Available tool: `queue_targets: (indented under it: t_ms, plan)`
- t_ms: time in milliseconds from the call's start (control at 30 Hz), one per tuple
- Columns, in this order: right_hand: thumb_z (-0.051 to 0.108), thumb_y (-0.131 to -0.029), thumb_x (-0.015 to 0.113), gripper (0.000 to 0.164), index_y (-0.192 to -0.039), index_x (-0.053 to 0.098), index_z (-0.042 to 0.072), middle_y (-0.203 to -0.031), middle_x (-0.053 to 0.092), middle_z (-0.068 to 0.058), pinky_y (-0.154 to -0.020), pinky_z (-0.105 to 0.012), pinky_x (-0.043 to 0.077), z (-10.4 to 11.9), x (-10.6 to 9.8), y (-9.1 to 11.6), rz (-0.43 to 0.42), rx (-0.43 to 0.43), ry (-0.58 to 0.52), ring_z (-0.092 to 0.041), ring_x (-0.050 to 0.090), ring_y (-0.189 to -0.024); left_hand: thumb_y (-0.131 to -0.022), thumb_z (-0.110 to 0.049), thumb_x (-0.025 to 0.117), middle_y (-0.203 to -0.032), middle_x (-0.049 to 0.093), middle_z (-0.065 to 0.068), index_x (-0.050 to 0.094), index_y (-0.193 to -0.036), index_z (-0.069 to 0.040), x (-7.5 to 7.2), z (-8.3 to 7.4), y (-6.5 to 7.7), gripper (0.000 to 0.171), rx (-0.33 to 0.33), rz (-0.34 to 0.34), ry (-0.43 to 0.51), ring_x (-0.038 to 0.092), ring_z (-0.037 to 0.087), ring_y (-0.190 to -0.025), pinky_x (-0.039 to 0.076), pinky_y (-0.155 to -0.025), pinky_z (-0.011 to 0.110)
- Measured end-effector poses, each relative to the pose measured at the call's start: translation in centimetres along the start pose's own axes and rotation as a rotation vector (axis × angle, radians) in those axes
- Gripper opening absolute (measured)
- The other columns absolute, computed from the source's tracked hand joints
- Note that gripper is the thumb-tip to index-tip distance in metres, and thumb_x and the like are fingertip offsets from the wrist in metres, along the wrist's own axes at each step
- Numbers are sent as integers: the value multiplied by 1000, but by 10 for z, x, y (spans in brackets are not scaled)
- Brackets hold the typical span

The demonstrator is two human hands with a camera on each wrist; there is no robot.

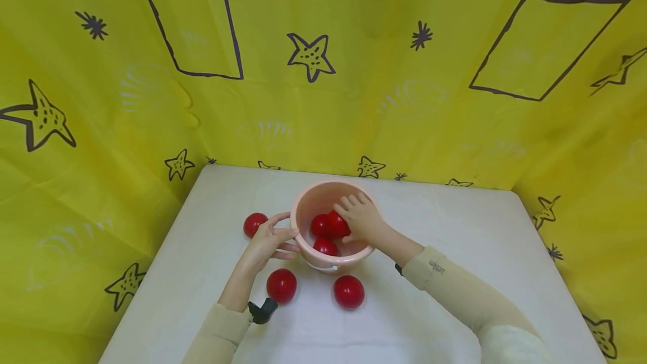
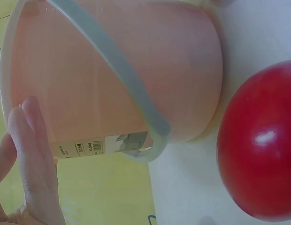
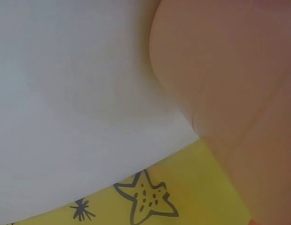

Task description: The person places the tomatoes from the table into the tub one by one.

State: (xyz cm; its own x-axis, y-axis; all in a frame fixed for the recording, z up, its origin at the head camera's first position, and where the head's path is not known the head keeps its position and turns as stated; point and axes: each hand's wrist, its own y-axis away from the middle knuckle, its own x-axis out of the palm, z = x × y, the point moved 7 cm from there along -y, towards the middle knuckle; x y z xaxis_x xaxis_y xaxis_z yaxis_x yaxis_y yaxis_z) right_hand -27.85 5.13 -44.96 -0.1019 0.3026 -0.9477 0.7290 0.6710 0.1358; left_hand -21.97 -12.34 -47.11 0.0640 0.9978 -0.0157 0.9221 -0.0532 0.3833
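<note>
Pink plastic bucket (image 1: 331,228) sits mid-desk on the white desk (image 1: 455,296), pale handle folded down against its side. The right hand (image 1: 360,219) reaches inside, fingers curled over a red ball (image 1: 336,223); two more red balls in there, one (image 1: 319,224) at left, one (image 1: 326,246) near the front wall. The left hand (image 1: 271,239) rests against the bucket's outer left wall, fingers fairly straight, steadying, not wrapped around it. Three red balls lie loose on the desk: one (image 1: 254,223) left of the bucket, two in front (image 1: 281,285) (image 1: 349,291). Yellow star-print cloth (image 1: 323,72) backs everything.
</note>
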Motion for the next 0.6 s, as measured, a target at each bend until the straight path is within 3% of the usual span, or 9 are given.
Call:
queue_targets:
  t_ms: [300, 600]
  plan:
    - [56, -68, 69, 76, -129, 46, 19, -124, 50, -4, -100, -39, 32, 4, 5, 0, 110, -10, 133, -21, 41, -116, -88, -16, 61, -104, 65, 18, 39, -136, -16, 1, 1, -1, 53, -8, 6, 6, 68, 27, -74, 56, -62, 37]
    - [56, -64, 71, 71, -123, 50, 24, -118, 53, 1, -98, -37, 31, 8, 9, -2, 164, -52, 225, -18, 43, -111, -87, -18, 62, -101, 66, 17, 41, -135, -16, 1, 0, 0, 52, 1, -2, 9, 68, 27, -75, 56, -62, 37]
